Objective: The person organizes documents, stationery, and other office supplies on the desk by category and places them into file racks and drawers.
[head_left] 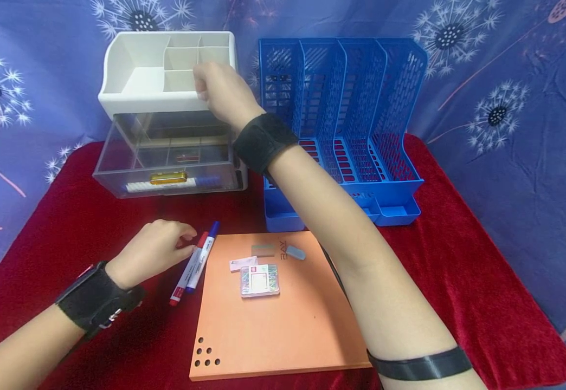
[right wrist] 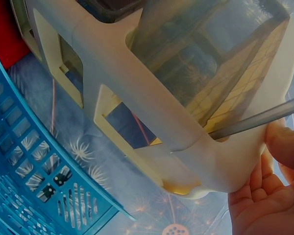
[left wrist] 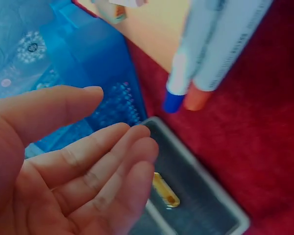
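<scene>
My right hand [head_left: 222,92], fingers curled, is over the front right compartment of a white desk organizer [head_left: 132,103]. In the right wrist view, the organizer's corner [right wrist: 220,171] hides the fingertips of that right hand [right wrist: 264,191], so I cannot tell what they hold. The organizer's clear drawer [head_left: 166,151] stands pulled out, with a gold-yellow object [head_left: 168,177] and a white-and-blue marker [head_left: 161,185] inside. My left hand [head_left: 158,252] hovers with loosely bent fingers beside a red marker [head_left: 185,276] and a blue marker [head_left: 202,257]. Its palm holds nothing in the left wrist view.
A blue file rack [head_left: 341,108] stands right of the organizer. An orange board [head_left: 283,330] lies in front, bearing a clip box [head_left: 260,280], a pale eraser [head_left: 243,264], a greenish strip [head_left: 262,249] and a small translucent blue object [head_left: 295,252]. Red cloth [head_left: 473,281] covers the table.
</scene>
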`<action>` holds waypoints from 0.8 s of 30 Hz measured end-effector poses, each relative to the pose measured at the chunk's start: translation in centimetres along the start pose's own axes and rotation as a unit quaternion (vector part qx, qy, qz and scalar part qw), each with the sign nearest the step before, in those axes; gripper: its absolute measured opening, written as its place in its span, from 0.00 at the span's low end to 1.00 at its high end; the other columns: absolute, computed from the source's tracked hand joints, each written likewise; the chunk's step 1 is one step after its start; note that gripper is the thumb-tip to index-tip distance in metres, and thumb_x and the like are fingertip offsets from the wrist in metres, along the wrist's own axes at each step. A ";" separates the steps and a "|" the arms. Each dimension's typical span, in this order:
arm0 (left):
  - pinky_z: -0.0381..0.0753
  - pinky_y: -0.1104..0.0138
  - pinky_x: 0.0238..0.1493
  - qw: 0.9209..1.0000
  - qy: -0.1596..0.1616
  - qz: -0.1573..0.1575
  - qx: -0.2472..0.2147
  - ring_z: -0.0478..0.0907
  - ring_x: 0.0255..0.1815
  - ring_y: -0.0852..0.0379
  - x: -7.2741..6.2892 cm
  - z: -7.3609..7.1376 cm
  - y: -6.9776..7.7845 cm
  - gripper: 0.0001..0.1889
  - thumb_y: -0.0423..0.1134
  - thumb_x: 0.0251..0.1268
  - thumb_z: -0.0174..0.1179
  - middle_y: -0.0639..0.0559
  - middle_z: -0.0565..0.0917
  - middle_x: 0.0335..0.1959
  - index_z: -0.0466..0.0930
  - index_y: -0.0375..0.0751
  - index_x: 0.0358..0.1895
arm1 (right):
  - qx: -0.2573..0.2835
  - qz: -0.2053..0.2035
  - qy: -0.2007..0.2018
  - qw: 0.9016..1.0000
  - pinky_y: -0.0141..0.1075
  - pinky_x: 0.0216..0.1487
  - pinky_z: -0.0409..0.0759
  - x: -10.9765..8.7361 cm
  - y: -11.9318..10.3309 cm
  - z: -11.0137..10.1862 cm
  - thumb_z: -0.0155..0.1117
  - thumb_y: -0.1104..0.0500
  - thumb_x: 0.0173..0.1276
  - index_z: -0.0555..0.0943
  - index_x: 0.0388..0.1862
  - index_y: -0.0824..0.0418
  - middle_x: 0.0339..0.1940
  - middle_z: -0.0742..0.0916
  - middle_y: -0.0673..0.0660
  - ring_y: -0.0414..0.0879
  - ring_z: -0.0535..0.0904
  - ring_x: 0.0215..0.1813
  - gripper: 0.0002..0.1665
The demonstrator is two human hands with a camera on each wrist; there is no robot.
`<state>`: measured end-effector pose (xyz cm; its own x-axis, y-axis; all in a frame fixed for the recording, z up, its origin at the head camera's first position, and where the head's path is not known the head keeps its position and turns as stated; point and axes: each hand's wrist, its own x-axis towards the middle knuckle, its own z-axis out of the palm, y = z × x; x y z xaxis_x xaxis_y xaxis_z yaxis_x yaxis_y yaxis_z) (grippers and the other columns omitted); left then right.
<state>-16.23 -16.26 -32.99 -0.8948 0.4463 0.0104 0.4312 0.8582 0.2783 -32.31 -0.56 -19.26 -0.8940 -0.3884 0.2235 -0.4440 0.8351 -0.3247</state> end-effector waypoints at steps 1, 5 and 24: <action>0.82 0.54 0.37 1.000 -0.002 -0.006 0.000 0.81 0.29 0.53 0.0 0.2 -0.2 0.12 0.34 0.48 0.70 0.44 0.85 0.31 0.85 0.33 0.37 | 0.000 -0.001 0.000 1.000 0.29 0.43 0.69 0.0 0.0 0.0 0.54 0.71 0.59 0.74 0.34 0.56 0.36 0.78 0.48 0.41 0.71 0.41 0.11; 0.82 0.54 0.36 0.999 -0.010 -0.031 -0.004 0.81 0.27 0.53 0.0 1.1 -0.9 0.11 0.34 0.48 0.70 0.44 0.85 0.28 0.85 0.34 0.36 | 0.005 -0.003 -0.003 1.000 0.29 0.42 0.69 -0.1 0.1 0.0 0.51 0.74 0.57 0.71 0.30 0.54 0.34 0.77 0.48 0.41 0.71 0.41 0.14; 0.73 0.67 0.23 0.996 -0.035 -0.079 -0.039 0.71 0.20 0.58 0.1 4.3 -1.6 0.11 0.36 0.49 0.68 0.48 0.83 0.24 0.85 0.34 0.36 | 0.021 -0.005 -0.007 1.000 0.28 0.40 0.66 0.0 0.3 0.1 0.49 0.76 0.56 0.68 0.29 0.52 0.33 0.75 0.47 0.39 0.68 0.39 0.17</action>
<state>-16.50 -16.55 -37.53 -0.9391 0.3268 -0.1058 0.2737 0.8980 0.3446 -32.41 -0.34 -19.47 -0.8905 -0.4018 0.2133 -0.4540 0.8148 -0.3606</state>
